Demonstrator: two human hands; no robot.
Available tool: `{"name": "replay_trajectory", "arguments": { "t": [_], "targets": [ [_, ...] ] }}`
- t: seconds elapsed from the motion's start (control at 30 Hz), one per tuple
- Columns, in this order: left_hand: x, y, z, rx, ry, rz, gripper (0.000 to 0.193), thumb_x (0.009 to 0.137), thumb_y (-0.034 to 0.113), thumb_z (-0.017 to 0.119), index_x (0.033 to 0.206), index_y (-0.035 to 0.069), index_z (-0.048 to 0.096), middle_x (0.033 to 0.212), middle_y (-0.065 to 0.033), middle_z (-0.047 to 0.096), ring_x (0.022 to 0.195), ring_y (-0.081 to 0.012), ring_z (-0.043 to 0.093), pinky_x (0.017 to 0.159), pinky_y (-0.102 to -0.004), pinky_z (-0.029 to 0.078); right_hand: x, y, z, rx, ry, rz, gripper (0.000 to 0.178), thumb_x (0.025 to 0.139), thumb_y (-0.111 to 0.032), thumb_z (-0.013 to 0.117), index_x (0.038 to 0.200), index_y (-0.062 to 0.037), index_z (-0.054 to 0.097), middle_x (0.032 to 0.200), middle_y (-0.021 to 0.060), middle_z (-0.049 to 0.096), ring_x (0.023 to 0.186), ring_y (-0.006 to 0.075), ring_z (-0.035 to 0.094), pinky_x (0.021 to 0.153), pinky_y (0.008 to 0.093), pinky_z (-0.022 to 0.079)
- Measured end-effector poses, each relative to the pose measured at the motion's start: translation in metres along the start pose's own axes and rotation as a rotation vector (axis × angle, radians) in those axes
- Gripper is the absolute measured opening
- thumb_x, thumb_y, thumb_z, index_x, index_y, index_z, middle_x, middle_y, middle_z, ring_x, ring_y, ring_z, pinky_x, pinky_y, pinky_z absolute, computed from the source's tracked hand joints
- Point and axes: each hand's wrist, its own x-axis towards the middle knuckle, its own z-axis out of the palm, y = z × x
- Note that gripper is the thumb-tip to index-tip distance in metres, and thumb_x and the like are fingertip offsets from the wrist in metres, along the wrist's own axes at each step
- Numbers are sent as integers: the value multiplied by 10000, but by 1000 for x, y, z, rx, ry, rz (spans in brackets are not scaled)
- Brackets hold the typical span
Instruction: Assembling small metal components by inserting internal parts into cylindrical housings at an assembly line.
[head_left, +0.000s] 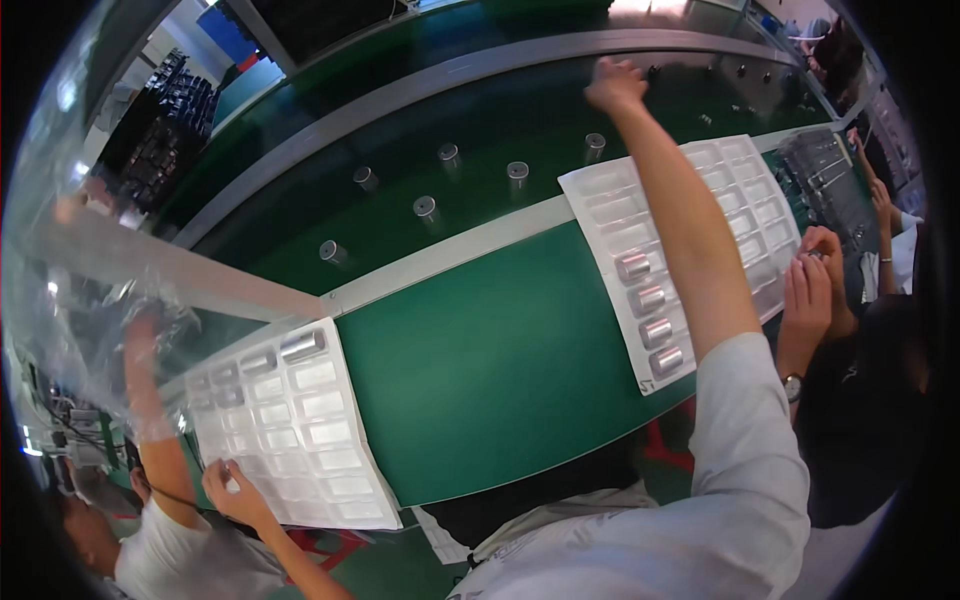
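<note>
My right hand (615, 85) reaches far across the green conveyor belt (480, 130) and rests by its grey far rail (420, 85), fingers apart, nothing seen in it. My white-sleeved forearm crosses a white blister tray (610, 200) that holds several shiny metal cylinders (648, 298) in its near pockets. The closest loose cylinder (595, 146) stands on the belt just below and left of the hand. My left hand is out of view.
Several more metal cylinders (425, 207) stand along the belt. On the green table (500, 370), a second white tray (290, 430) lies at the left, where a co-worker's hand (230, 485) touches it. Another co-worker's hands (810, 280) are at the right tray's edge.
</note>
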Motion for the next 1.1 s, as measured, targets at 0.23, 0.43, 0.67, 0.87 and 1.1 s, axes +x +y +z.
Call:
{"name": "replay_trajectory", "arguments": {
  "t": [0.23, 0.43, 0.67, 0.87, 1.1],
  "targets": [
    [-38, -33, -37, -144, -107, -134, 183, 873, -10, 660, 1044, -51, 610, 978, -99, 611, 821, -181, 612, 729, -283, 528, 93, 76, 36, -143, -13, 81, 578, 866, -248, 617, 1402, -152, 424, 1468, 191, 386, 1337, 448, 376, 1042, 548, 400],
    [-47, -57, -55, -270, -86, -508, 216, 924, 115, 653, 1075, -36, 622, 929, -73, 660, 798, -142, 615, 696, -256, 513, 147, 131, 73, -98, -101, -95, 442, 899, -161, 515, 1341, -137, 509, 1406, 186, 492, 1290, 346, 483, 1077, 454, 402],
    [-48, -33, -56, -352, 54, -586, 270, 961, 170, 606, 1140, -32, 615, 1075, -98, 647, 944, -170, 613, 774, -273, 504, 110, 71, 47, 265, 104, -173, 277, 826, -249, 585, 1037, -136, 723, 1057, 165, 700, 1021, 321, 666, 910, 413, 517],
    [-47, 66, -75, -842, -142, -603, 432, 999, 212, 492, 1340, -53, 469, 1349, -165, 506, 1225, -261, 501, 997, -348, 427, -37, -40, -48, 1730, -81, -148, 228, 729, -130, 797, 936, -45, 751, 860, 66, 719, 779, 146, 658, 743, 273, 546],
    [-68, 276, -30, -1554, -492, -650, 519, 680, -182, 668, 1186, -86, 598, 1098, -162, 640, 1052, -232, 617, 921, -328, 502, -277, -76, -122, 1971, -660, -383, 375, 930, -111, 638, 1247, 53, 524, 1097, 134, 618, 978, 236, 643, 920, 332, 510]
  ]
}}
